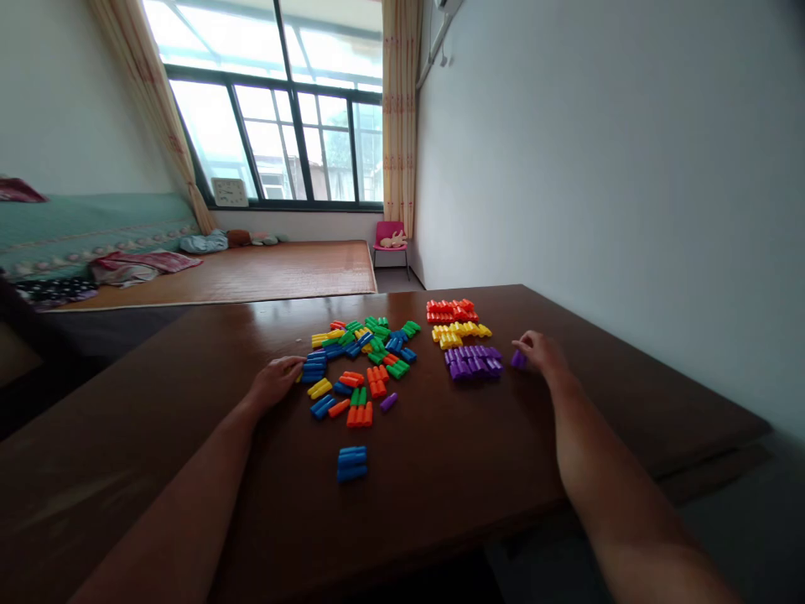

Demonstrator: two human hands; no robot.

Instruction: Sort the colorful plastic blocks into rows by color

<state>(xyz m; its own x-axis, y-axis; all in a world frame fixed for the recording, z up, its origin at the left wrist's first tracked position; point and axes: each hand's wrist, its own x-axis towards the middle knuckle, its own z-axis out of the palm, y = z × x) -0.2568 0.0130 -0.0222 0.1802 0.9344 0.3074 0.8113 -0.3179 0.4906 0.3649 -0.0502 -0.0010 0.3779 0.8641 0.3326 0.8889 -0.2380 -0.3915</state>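
My right hand (pixel 534 347) is closed on a purple piece (pixel 518 359), just right of the rows of purple pieces (pixel 473 362). Behind those rows lie yellow pieces (pixel 460 332), and farther back red-orange ones (pixel 451 311). At the left edge of a mixed pile, my left hand (pixel 281 379) has its fingers together beside blue pieces (pixel 314 367); a bit of yellow shows at its fingertips, too small to make out. Green pieces (pixel 380 334) lie in the pile with blue, yellow and orange ones. A lone purple piece (pixel 388 402) rests at the pile's front right.
The brown table (pixel 440 470) carries a separate blue group (pixel 351 463) near its front. A white wall (pixel 604 168) runs along the right. Beyond the table are a bed platform (pixel 283 267), a pink chair (pixel 390 235) and a window with a clock (pixel 230 192).
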